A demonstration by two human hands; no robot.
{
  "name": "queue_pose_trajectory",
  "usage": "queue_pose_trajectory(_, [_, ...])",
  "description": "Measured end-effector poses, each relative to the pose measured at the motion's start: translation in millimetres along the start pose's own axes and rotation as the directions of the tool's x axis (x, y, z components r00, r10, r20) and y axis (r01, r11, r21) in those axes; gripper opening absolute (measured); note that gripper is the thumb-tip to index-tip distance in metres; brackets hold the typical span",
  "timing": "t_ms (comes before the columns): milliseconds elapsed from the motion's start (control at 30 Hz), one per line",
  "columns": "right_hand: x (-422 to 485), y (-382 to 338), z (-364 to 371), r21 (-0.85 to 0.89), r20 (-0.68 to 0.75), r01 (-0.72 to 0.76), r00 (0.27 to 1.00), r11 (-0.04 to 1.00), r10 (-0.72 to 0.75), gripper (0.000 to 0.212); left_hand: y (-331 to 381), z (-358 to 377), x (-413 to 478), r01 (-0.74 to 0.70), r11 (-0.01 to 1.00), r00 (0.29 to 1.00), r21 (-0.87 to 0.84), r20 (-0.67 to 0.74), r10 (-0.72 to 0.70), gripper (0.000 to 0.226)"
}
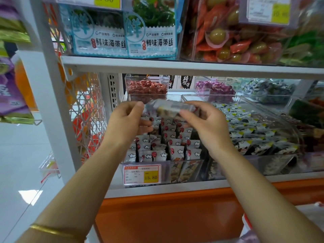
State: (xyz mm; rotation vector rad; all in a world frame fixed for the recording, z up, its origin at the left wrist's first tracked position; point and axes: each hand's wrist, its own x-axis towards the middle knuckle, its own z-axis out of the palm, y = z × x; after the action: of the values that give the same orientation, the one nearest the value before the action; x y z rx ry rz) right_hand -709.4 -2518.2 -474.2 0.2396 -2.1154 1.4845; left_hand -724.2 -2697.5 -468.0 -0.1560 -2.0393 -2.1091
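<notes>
A blurred snack packet (pixel 171 108) is held level above the clear bin (pixel 185 165) of white wrapped sweets. The left hand (pixel 129 120) pinches its left end; the right hand (pixel 205 123) pinches its right end between thumb and fingers.

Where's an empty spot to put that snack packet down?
The barest patch looks to be the white floor at the back of the clear bins, between the red candy tub and the purple candy tub. The snack packet could go there. Cloud-print packets and black-and-white packets crowd the fronts.
</notes>
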Motion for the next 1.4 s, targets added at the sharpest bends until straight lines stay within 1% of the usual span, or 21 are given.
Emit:
queue_pose_trajectory(33, [4, 3, 0, 0.053, -0.094, -0.058, 0.994, 0.997, 0.063, 0.014, -1, 1, 3, -0.038, 0.998, 0.999, 0.058, -0.023, 0.039, 0.024])
queue_pose_trajectory(67, [8, 5, 0, 0.107, -0.160, -0.104, 0.980, 0.989, 0.120, 0.014, -3, 3, 6, -0.082, 0.985, 0.995, 0.149, -0.035, 0.089, 0.025])
queue_pose_trajectory(100, [11, 7, -1, 0.143, -0.196, -0.131, 0.968, 0.981, 0.158, 0.016, -5, 4, 8, -0.128, 0.957, 0.990, 0.261, -0.028, 0.140, 0.028])
queue_pose_trajectory(167, [15, 11, 1, 0.171, -0.214, -0.147, 0.960, 0.974, 0.182, 0.018, -11, 9, 14, -0.205, 0.846, 0.977, 0.492, 0.046, 0.210, 0.035])
queue_pose_trajectory(233, [17, 14, 3, 0.180, -0.219, -0.137, 0.960, 0.974, 0.176, 0.017, -19, 16, 24, -0.293, 0.675, 0.956, 0.677, 0.186, 0.229, 0.034])
queue_pose_trajectory(300, [18, 15, 4, 0.188, -0.225, -0.142, 0.957, 0.972, 0.183, 0.020, -26, 22, 35, -0.357, 0.486, 0.933, 0.798, 0.327, 0.149, 0.028])
queue_pose_trajectory(367, [19, 17, 4, 0.200, -0.228, -0.155, 0.953, 0.968, 0.200, 0.020, -36, 26, 42, -0.373, 0.349, 0.915, 0.860, 0.403, -0.014, 0.041])
queue_pose_trajectory(433, [19, 18, 4, 0.187, -0.221, -0.152, 0.956, 0.971, 0.192, 0.018, -48, 28, 47, -0.394, 0.259, 0.892, 0.882, 0.435, -0.124, 0.050])
queue_pose_trajectory(500, [19, 18, 4, 0.158, -0.213, -0.135, 0.963, 0.978, 0.168, 0.016, -55, 28, 49, -0.428, 0.184, 0.873, 0.885, 0.458, -0.171, 0.055])
queue_pose_trajectory(533, [18, 18, 4, 0.147, -0.212, -0.130, 0.964, 0.981, 0.160, 0.015, -57, 28, 49, -0.434, 0.168, 0.868, 0.885, 0.461, -0.183, 0.057])
queue_pose_trajectory(667, [17, 18, 1, 0.067, -0.167, -0.098, 0.980, 0.993, 0.108, 0.019, -51, 27, 44, -0.433, 0.190, 0.868, 0.881, 0.464, -0.175, 0.055])
queue_pose_trajectory(767, [18, 14, 2, -0.074, -0.091, -0.030, 0.996, 0.997, 0.023, 0.031, -43, 22, 34, -0.424, 0.243, 0.871, 0.873, 0.466, -0.157, 0.050])
queue_pose_trajectory(900, [29, 12, 15, -0.215, -0.007, 0.088, 0.996, 0.973, -0.092, 0.031, -34, 14, 22, -0.429, 0.272, 0.866, 0.862, 0.478, -0.149, 0.042])
queue_pose_trajectory(1000, [48, 15, 35, -0.375, 0.146, 0.136, 0.985, 0.917, -0.087, 0.032, -33, 10, 17, -0.436, 0.313, 0.858, 0.844, 0.494, -0.138, 0.041])
queue_pose_trajectory(1100, [60, 21, 57, -0.508, 0.320, 0.189, 0.947, 0.840, -0.019, 0.037, -33, 8, 16, -0.440, 0.353, 0.849, 0.826, 0.511, -0.135, 0.040])
queue_pose_trajectory(1200, [66, 30, 69, -0.548, 0.450, 0.254, 0.893, 0.797, 0.024, 0.037, -32, 6, 14, -0.422, 0.417, 0.836, 0.805, 0.524, -0.166, 0.038])
queue_pose_trajectory(1267, [70, 33, 69, -0.560, 0.541, 0.295, 0.838, 0.774, 0.072, 0.032, -26, 5, 12, -0.400, 0.465, 0.841, 0.790, 0.518, -0.156, 0.033])
queue_pose_trajectory(1333, [73, 34, 67, -0.589, 0.605, 0.335, 0.786, 0.736, 0.126, 0.024, -18, 3, 11, -0.407, 0.474, 0.854, 0.781, 0.509, -0.105, 0.020])
queue_pose_trajectory(1400, [74, 35, 66, -0.626, 0.639, 0.405, 0.756, 0.666, 0.141, 0.020, -11, -1, 12, -0.410, 0.441, 0.873, 0.799, 0.484, -0.066, 0.011])
